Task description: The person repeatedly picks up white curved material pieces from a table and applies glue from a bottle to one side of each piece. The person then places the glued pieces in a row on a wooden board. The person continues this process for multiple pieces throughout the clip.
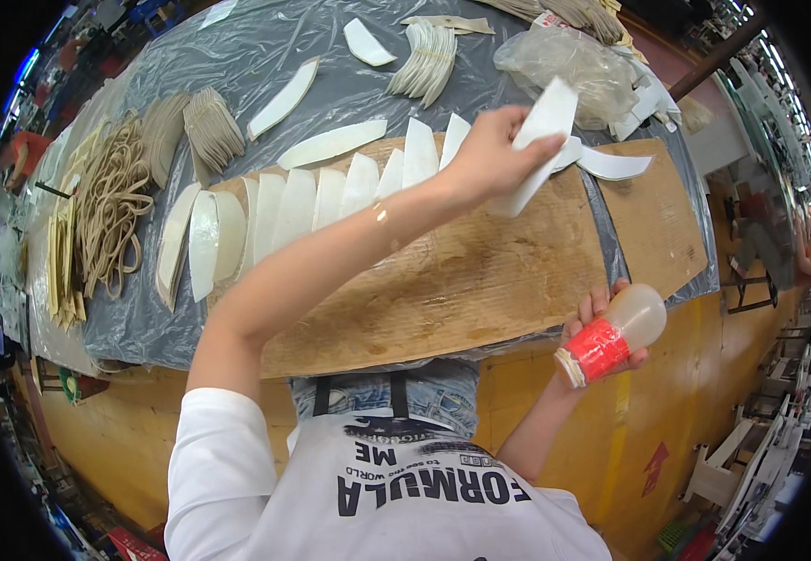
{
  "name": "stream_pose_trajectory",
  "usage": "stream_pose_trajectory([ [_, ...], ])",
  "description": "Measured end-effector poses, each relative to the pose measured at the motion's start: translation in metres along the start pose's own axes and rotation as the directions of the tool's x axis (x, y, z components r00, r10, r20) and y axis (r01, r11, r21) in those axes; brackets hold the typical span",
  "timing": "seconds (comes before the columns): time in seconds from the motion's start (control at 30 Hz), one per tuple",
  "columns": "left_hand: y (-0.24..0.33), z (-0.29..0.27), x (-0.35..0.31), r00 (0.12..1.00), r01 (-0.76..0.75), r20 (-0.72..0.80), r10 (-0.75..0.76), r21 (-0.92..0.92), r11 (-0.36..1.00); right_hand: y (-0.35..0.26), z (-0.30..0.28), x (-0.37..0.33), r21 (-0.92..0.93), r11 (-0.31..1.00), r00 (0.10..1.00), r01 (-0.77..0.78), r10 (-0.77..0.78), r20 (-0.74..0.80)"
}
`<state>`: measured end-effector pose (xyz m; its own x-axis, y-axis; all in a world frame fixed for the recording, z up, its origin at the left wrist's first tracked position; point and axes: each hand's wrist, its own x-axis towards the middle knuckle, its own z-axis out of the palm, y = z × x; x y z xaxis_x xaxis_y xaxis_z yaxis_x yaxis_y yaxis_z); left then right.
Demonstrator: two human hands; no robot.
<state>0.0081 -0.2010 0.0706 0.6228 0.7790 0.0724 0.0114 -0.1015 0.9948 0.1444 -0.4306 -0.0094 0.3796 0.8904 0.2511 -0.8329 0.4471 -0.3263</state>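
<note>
My left hand (494, 154) reaches across the table to the right, its fingers closed on a white curved strip (545, 117) held up above the cardboard. Below it, near the table's front edge, my right hand (588, 318) grips a squeeze bottle (642, 316), translucent and rounded at one end, with red tape round its middle. A fanned row of white curved strips (295, 206) lies along the far edge of the brown cardboard sheet (424, 290), partly hidden behind my left forearm. Another white strip (616, 165) rests just right of my left hand.
Loose white pieces (368, 43) and a stack of pale strips (426, 64) lie farther back on the plastic-covered table (330, 89). Beige cord loops (111, 206) and strip bundles (211, 129) are at left. A crumpled clear bag (564, 65) sits at far right, beyond a second cardboard (662, 220).
</note>
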Motion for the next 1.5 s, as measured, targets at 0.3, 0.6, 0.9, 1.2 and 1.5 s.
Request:
stream_pose_trajectory([
  [0.3, -0.024, -0.05, -0.105, 0.842, 0.515, 0.309, -0.441, -0.218, 0.829, 0.025, 0.015, 0.007, -0.392, 0.915, 0.963, 0.096, -0.185, -0.195],
  [0.6, -0.019, -0.047, -0.116, 0.841, 0.455, 0.447, -0.304, -0.282, 0.845, 0.042, 0.033, 0.011, -0.702, 0.712, 0.841, 0.003, -0.382, -0.384],
  [0.9, -0.022, -0.048, -0.128, 0.831, 0.491, 0.332, -0.446, -0.062, 0.869, 0.054, 0.051, 0.042, -0.982, 0.145, 0.86, 0.122, -0.51, 0.031],
  [1.2, -0.035, -0.061, -0.13, 0.692, 0.716, 0.57, -0.443, -0.461, 0.524, 0.079, 0.053, 0.052, -0.975, 0.221, 0.921, 0.016, -0.382, -0.072],
  [1.5, -0.019, -0.067, -0.132, 0.772, 0.529, 0.58, -0.26, -0.359, 0.769, 0.051, 0.034, 0.048, -0.973, 0.217, 0.881, 0.077, -0.472, -0.035],
])
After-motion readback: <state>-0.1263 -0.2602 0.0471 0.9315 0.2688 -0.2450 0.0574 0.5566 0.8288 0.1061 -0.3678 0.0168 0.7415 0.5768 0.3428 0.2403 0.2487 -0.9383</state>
